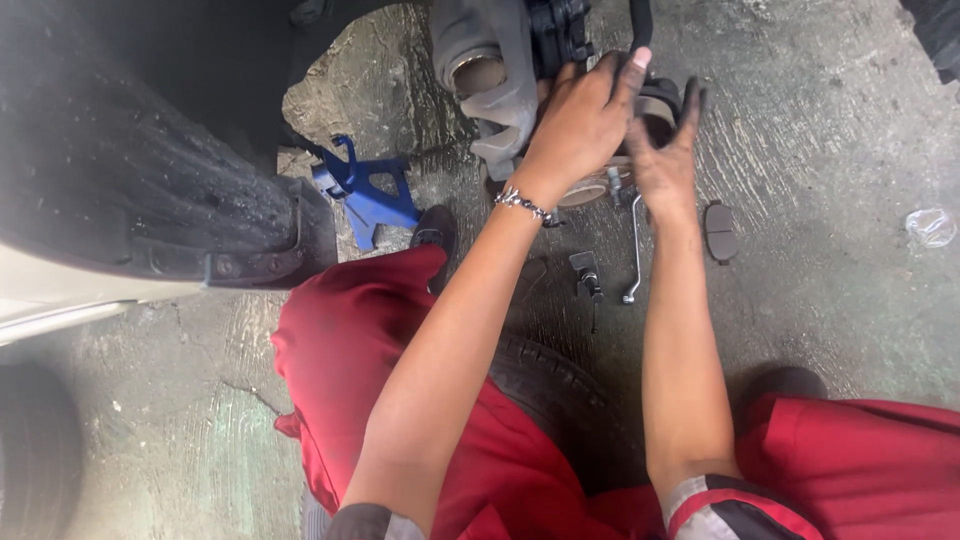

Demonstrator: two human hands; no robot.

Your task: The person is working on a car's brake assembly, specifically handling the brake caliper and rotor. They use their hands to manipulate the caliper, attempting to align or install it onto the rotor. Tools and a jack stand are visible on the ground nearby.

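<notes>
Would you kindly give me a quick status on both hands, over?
Left hand and right hand both on brake assembly. Wrench, brake pad lying on floor. Blue jack stand left.

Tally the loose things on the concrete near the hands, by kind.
Blue jack stand: 1
Brake pad: 1
Bent metal wrench: 1
Small dark tool: 1
Crumpled clear plastic: 1
Tyre under the arms: 1
Total: 6
Left hand and right hand are both on the brake caliper, not counted.
</notes>
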